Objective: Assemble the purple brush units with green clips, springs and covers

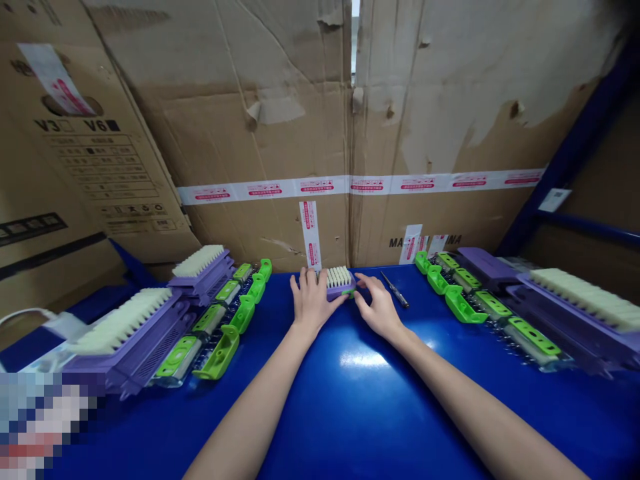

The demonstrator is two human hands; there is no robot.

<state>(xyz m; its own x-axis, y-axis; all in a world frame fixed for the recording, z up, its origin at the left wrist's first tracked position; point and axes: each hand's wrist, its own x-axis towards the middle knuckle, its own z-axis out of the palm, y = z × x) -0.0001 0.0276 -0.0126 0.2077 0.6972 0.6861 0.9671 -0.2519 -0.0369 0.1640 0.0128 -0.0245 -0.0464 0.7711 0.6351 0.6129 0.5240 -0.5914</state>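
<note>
One purple brush [339,279] with cream bristles lies on the blue desk [320,413], near the cardboard wall [265,140], between the two hands. The left hand [313,303] is partly closed on its left end, fingers over the top and thumb along the near side. The right hand [376,307] is half open at the other end, finger and thumb parted; whether it touches the brush I cannot tell. Just beyond the right hand lies one slim screwdriver-like tool [395,290].

On the left stand two bristled purple bodies [150,347], then a row of four green-topped clear pieces [209,320] with pins, and four curved green caps [217,353] nearest the middle. On the right I count three curved green caps [465,310], four green-topped pinned pieces [534,337] and two purple parts [487,263], bristles showing on one. One long horizontal tape strip [367,185] crosses the cardboard.
</note>
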